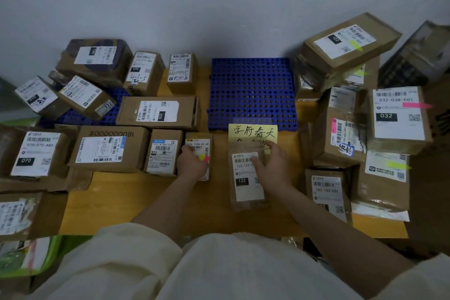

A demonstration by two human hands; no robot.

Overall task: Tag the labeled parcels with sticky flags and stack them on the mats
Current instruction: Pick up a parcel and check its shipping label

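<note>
Cardboard parcels crowd the yellow-topped bench [136, 192], and we place everything against the blue perforated mat [252, 92] lying bare at the middle back. Just in front of that mat, a yellow handwritten note [253, 133] overlaps its near edge. Below the note lies a flat parcel labelled 122 [246, 178]; our right hand [270, 165] rests on its upper end, fingers spread and gently bent over the label, thumb along the far edge, a loose grip rather than a firm clasp. To the mat's front left, our left hand [192, 163] curls over a small box marked T098 [198, 153], holding yellow and pink sticky flags [204, 158] pinched at its fingertips against the box's label. Left of the mat, untagged boxes stand in rows, among them a long 032 box [158, 113] and a 070 box [36, 153]; some sit on a second blue mat [73, 117]. Right of the mat, tagged parcels are piled: a 032-038-E01 box [399, 117] bearing a pink flag, and a tilted 122 box [348, 41] on top with a green one.
</note>
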